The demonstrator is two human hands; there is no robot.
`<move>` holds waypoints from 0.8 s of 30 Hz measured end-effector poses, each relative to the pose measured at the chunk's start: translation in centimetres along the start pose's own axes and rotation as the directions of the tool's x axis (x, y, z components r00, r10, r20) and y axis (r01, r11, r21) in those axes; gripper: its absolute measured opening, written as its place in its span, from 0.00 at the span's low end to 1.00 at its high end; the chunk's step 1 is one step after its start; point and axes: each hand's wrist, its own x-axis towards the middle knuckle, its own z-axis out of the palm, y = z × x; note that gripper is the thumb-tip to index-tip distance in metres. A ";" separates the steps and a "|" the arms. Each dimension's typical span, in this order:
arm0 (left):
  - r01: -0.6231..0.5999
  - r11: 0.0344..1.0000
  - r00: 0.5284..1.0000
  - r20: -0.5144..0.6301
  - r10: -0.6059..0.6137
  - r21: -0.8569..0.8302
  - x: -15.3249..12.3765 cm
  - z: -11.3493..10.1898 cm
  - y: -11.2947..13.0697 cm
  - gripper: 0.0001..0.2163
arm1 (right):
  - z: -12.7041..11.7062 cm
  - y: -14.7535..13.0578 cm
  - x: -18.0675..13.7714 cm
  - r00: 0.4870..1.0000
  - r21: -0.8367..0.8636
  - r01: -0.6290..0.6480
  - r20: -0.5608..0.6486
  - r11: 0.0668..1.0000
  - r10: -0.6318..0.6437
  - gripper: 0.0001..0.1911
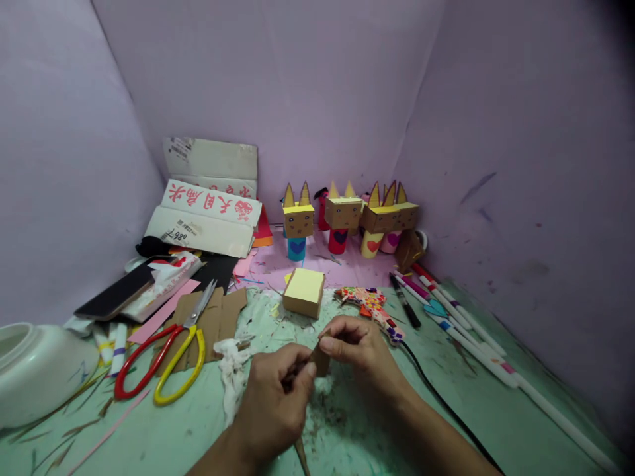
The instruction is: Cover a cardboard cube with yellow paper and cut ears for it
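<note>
A small brown cardboard piece (321, 361) is pinched between both hands above the green work surface. My left hand (276, 395) closes thumb and fingers on its left edge. My right hand (361, 346) grips its top corner between thumb and fingertips. Fingers cover part of the piece, so its full shape is hidden. Just beyond the hands rests a little cardboard box (303, 291) with a pale yellow top. A flower-patterned glue gun (370, 303) lies past my right hand, its black cord running toward the front right.
Red-and-yellow-handled scissors (183, 350) lie on cardboard scraps (221, 314) at left, near crumpled white tissue (232, 370) and a white pot (42, 373). Cardboard-headed figures (297, 221) stand at the back. A black marker (405, 303) and several pens (469, 334) lie right.
</note>
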 end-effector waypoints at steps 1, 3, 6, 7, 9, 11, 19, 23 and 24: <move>0.105 0.989 0.994 0.049 -0.100 -0.101 0.2 0.0 0.0 0.08 | 0.0 0.1 0.1 1.000 0.024 -0.027 -0.014 0.999 0.027 0.12; 0.311 0.909 0.946 0.182 -0.268 -0.276 0.6 0.1 0.0 0.10 | 0.1 0.4 0.2 0.991 0.075 -0.114 -0.060 0.991 0.119 0.13; 0.464 0.791 0.878 0.324 -0.351 -0.399 1.0 0.1 -0.3 0.12 | 0.3 0.8 0.5 0.951 0.156 -0.275 -0.101 0.949 0.292 0.11; 0.487 0.765 0.866 0.344 -0.362 -0.422 1.1 0.1 -0.5 0.12 | 0.4 0.8 0.5 0.936 0.177 -0.317 -0.102 0.932 0.338 0.09; 0.518 0.733 0.851 0.358 -0.385 -0.442 1.1 0.1 -0.6 0.12 | 0.6 0.9 0.6 0.909 0.202 -0.380 -0.099 0.903 0.405 0.06; 0.526 0.726 0.848 0.343 -0.405 -0.442 1.1 0.2 -0.6 0.12 | 0.7 0.8 0.6 0.891 0.222 -0.414 -0.099 0.883 0.443 0.04; 0.556 0.723 0.828 0.347 -0.440 -0.410 1.2 -0.1 0.0 0.14 | 0.7 0.8 0.7 0.889 0.253 -0.414 -0.096 0.874 0.448 0.04; 0.550 0.751 0.833 0.303 -0.463 -0.366 1.2 -0.2 0.2 0.14 | 0.7 0.9 0.7 0.908 0.230 -0.366 -0.125 0.902 0.401 0.03; 0.547 0.757 0.836 0.288 -0.467 -0.359 1.2 -0.1 0.2 0.14 | 0.7 0.9 0.7 0.912 0.222 -0.353 -0.137 0.909 0.388 0.03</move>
